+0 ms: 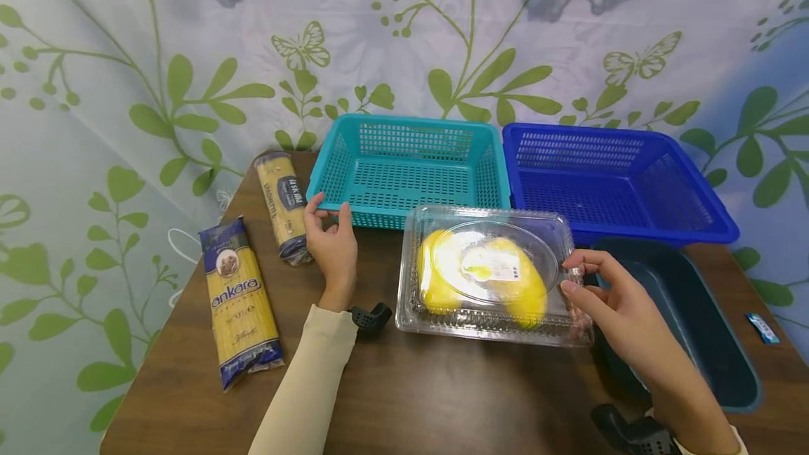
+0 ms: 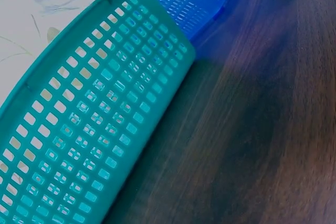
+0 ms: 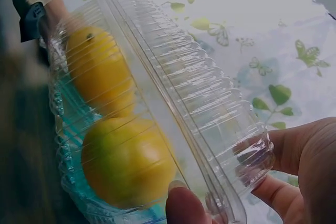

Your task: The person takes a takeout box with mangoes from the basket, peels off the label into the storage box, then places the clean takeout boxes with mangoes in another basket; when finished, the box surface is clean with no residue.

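My right hand pinches the right edge of a clear plastic clamshell box, raised above the table and tilted. Inside lie two yellow fruits; the right wrist view shows one with a greenish side, their exact kind unclear. A white label with a small fruit picture is on the lid. At the front left corner of a teal perforated basket, my left hand has its curled fingers and thumb on the rim. The left wrist view shows this basket's side but not the hand.
Right of the teal basket stands a blue basket. A dark green tub lies before it, with a small blue packet beyond. Two spaghetti packs, one near the teal basket and another, lie at left on the wooden table.
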Demonstrator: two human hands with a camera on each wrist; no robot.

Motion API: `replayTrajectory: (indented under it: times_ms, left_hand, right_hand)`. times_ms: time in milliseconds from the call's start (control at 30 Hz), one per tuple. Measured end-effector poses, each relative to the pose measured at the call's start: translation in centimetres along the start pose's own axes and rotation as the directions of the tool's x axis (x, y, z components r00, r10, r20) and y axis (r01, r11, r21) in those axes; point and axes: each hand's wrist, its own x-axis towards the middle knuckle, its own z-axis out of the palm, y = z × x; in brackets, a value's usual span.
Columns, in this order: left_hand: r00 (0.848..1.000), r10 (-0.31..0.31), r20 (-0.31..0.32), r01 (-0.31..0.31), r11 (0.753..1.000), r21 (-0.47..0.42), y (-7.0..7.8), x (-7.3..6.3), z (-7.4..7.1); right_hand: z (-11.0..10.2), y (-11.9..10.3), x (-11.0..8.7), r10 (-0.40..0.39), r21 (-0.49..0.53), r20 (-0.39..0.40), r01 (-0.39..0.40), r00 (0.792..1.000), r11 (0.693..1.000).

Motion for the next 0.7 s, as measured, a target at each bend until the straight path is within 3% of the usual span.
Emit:
replayTrajectory:
  times_ms: [200, 433, 600, 700]
  left_hand:
    - [1.000, -0.003, 0.007, 0.003, 1.000, 0.010, 0.1, 0.0, 0.0]
    - [1.000, -0.002, 0.005, 0.002, 1.000, 0.008, 0.1, 0.1, -0.1]
    - [1.000, -0.005, 0.007, 0.005, 1.000, 0.009, 0.4, 0.0, 0.0]
    - [1.000, -0.007, 0.009, 0.007, 1.000, 0.007, 1.2, -0.3, 0.0]
  right_hand:
    - [1.1, 1.3, -1.2, 0.030, 0.054, 0.020, -0.031, 0.999, 0.998]
    - [2.5, 2.7, -1.3, 0.054, 0.156, 0.050, -0.061, 0.997, 0.986]
    - [3.5, 3.8, -1.1, 0.087, 0.285, 0.076, -0.105, 0.993, 0.953]
    - [4.0, 4.3, -0.9, 0.099, 0.305, 0.081, -0.119, 0.992, 0.945]
